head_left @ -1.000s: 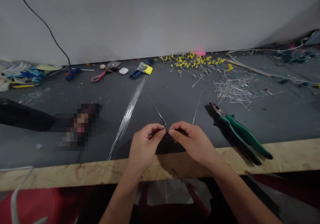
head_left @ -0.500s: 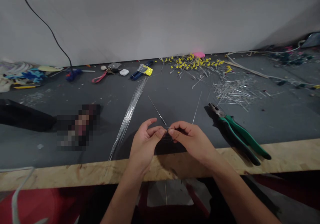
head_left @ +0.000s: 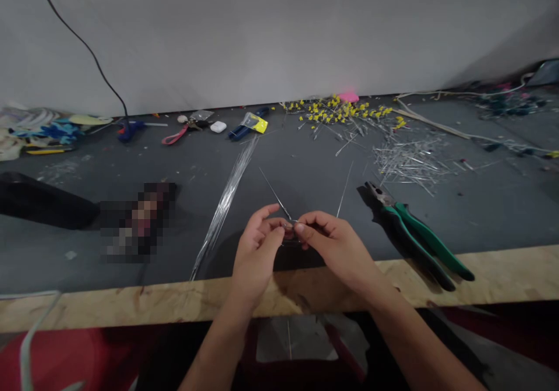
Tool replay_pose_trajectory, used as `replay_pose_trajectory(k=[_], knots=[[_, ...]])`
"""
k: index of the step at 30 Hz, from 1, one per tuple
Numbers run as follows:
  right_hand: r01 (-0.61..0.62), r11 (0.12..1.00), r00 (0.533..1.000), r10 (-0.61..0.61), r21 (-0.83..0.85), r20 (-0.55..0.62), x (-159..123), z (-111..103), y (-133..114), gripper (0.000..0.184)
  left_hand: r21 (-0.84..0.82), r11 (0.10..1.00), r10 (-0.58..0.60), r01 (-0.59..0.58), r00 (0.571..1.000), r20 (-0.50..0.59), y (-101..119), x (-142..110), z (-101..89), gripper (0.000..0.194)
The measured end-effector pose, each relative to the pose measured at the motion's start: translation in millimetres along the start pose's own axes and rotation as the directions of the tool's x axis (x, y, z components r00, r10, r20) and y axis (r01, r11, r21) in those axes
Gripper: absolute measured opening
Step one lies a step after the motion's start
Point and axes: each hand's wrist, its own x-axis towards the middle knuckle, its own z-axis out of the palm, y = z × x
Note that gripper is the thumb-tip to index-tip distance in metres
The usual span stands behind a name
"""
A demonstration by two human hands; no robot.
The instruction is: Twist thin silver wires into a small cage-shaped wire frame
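Two bare hands meet just above the dark tabletop [head_left: 170, 204], near its pale wooden edge [head_left: 174, 302]. The right hand [head_left: 345, 251] pinches a thin wire [head_left: 295, 222] between thumb and forefinger. The left hand [head_left: 255, 257] is beside it, forefinger raised and other fingers curled close to the wire; whether they grip it cannot be told, as the contact is too small and blurred. The wire's far end is also unclear.

Just beyond the fingertips, a slim metal rod [head_left: 274, 193] slants away across the tabletop. A long bundle of straight wires [head_left: 227, 190] lies to the left. Green-and-black pliers [head_left: 419, 233] lie to the right, jaws pointing away, with a heap of short wires [head_left: 406, 161] behind them.

Wire this fine probably handles best with a light, steady pinch close to the working point: the right fingers anchoring, the left guiding in small movements. A loose hold could let it roll; pressing too hard could kink it.
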Motion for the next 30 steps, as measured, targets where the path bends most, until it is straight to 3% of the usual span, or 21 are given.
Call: replay_pose_trajectory(k=[4, 10, 21, 26, 30], knots=[[-0.01, 1.0, 1.0, 0.01, 0.019, -0.005, -0.1, 0.0, -1.8, 0.011, -0.013, 1.0, 0.006, -0.007, 1.0, -0.015, -0.3, 0.8, -0.1, 0.025], [-0.014, 0.999, 1.0, 0.015, 0.053, -0.009, -0.5, 0.2, 1.1, 0.01, 0.112, 0.991, 0.075, -0.07, 0.996, -0.043, -1.9, -0.6, 2.0, 0.028], [-0.029, 0.987, 0.999, 0.024, 0.156, 0.033, 0.4, -1.9, -1.1, 0.01, -0.294, 0.952, -0.072, 0.087, 0.996, 0.062, 3.5, 0.4, 8.2, 0.052], [-0.013, 0.98, 0.999, 0.005, 0.201, 0.039, 1.1, -3.5, 0.1, 0.009, -0.327, 0.937, -0.082, 0.121, 0.988, 0.13, 2.8, 2.9, 4.5, 0.057], [-0.008, 0.976, 1.0, 0.004, 0.216, 0.023, 0.3, -3.8, -0.8, 0.009, -0.293, 0.948, -0.074, 0.127, 0.98, 0.185, 3.9, 3.0, 1.2, 0.05]])
